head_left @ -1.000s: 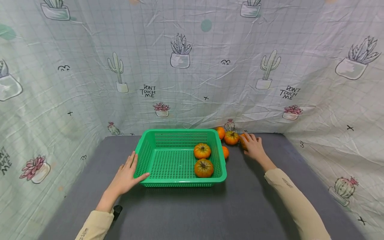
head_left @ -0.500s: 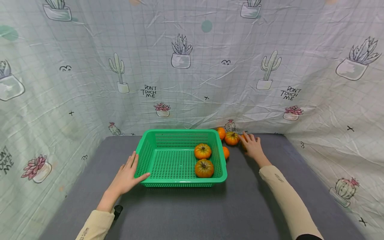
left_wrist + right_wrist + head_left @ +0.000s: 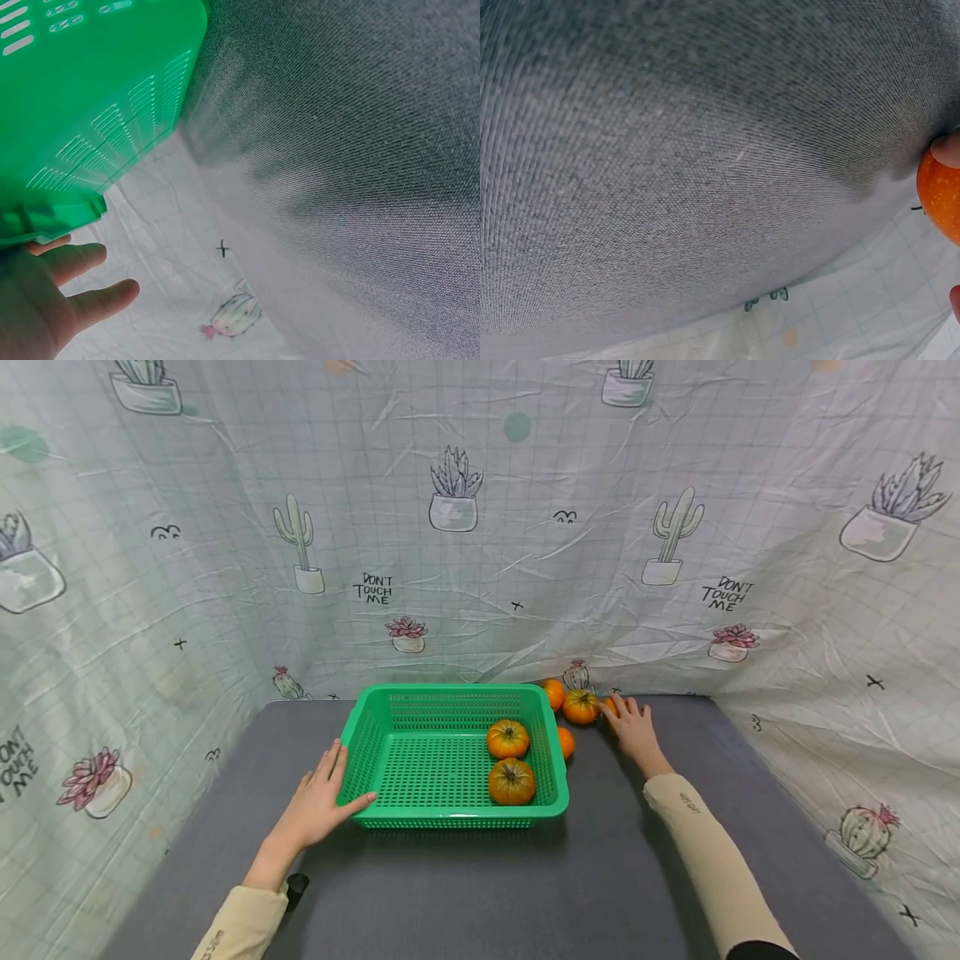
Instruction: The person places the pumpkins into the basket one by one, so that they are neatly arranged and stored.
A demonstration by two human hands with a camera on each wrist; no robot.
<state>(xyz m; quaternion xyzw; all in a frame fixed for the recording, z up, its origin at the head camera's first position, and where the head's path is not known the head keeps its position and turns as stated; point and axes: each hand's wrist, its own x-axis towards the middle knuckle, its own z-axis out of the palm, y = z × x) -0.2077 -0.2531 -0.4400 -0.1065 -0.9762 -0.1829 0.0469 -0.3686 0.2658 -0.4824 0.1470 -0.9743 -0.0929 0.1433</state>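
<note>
A green plastic basket [image 3: 450, 812] with slotted walls stands on the dark table. Two small ribbed pumpkins [image 3: 507, 739] lie inside on its right side. My left hand [image 3: 317, 802] rests at the basket's left front corner, fingers straight and thumb along the rim. Its fingers [image 3: 105, 302] also show below the rim in the left wrist view. My right hand [image 3: 636, 735] grips a small orange pumpkin [image 3: 941, 191] at the back right, thumb on one side. In the head view that hand hides most of it.
Another ribbed pumpkin [image 3: 581, 707] sits just left of my right hand. Two round orange fruits [image 3: 554, 693] stand close against the basket's right side, partly hidden by it. A patterned cloth [image 3: 517, 635] rises behind the table and at both sides.
My right forearm has swung slightly left while the hand stays on the pumpkin, covering more of it. The left hand and the basket have kept their places.
</note>
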